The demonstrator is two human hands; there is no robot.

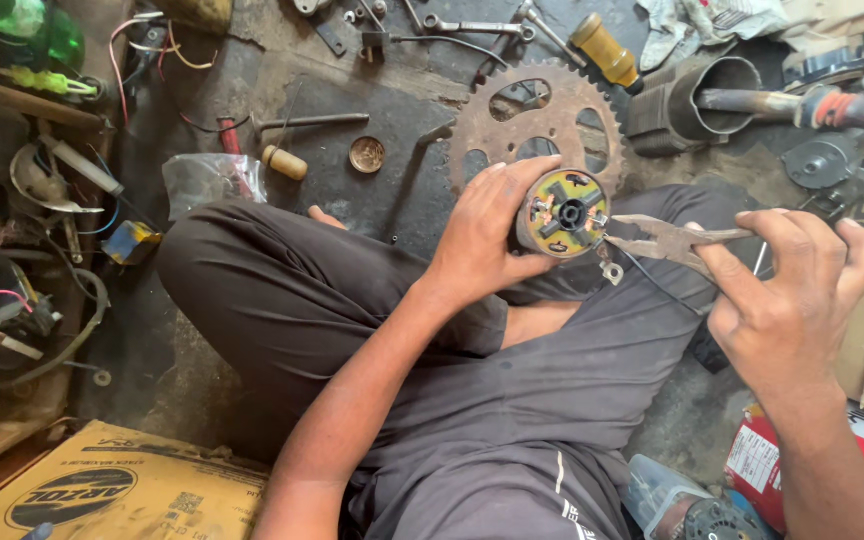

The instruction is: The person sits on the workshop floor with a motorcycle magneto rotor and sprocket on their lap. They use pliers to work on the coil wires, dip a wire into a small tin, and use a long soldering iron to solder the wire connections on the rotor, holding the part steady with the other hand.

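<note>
- motor (562, 213): a short round part with a yellow-green end plate, copper brush pieces and a dark hole in the middle; it is held up over the lap, end plate toward the camera.
- head view, left hand (482, 235): fingers and thumb wrapped round the motor's body from its left side, pressed firmly on it, so the end face stays bare.
- head view, right hand (787, 300): closed round the handles of the pliers (667, 240), squeezing them; the thin nose points left.
- key relation: the motor lies just left of the pliers' tip, and the pliers' long axis runs nearly level, right to left, meeting the end plate at its right rim. the tip touches or nearly touches a small metal tab there; whether it pinches the tab is too small to tell. a thin black wire (652, 280) hangs from that spot.
- the left hand is the one on the motor; the right reaches it only through the tool.
- around: a rusty sprocket (537, 120) lies flat on the dark floor behind the motor, a yellow-handled screwdriver (604, 50) and a spanner (477, 27) beyond it, a metal cylinder (697, 100) to the right, a cardboard box (122, 490) at lower left.
</note>
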